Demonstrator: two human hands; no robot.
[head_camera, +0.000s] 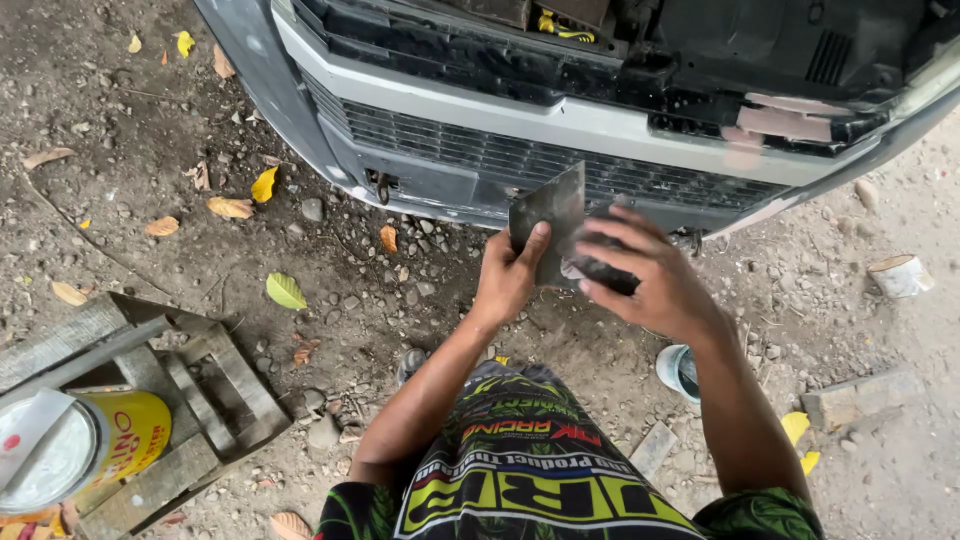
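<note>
The left hand (510, 275) closes its grip on a flat grey metal plate (548, 222), thumb pressed along the plate's lower face and fingers hidden behind it, so that the plate stands tilted and steady as a small working surface held in mid-air, in front of the knees. The right hand (650, 275) is curled over a dark, blurred tool (605, 272) laid against the plate's right edge; its grip is closed on that tool, though what kind of tool it is cannot be told. A pale smear (574, 268) shows where tool and plate meet. Both hands work just before the grey front bumper (560, 125) of a vehicle with its grille exposed and pinkish patches (785, 120) on its right side. Below lies bare dirt ground (150, 130) with fallen leaves. At lower left a yellow can (125, 435), with a flat blade resting across its open top, sits on a wooden pallet (210, 400), within reach. A small teal cup (680, 370) stands beside the right forearm, and a roll of tape (900, 275) lies well apart at right.
</note>
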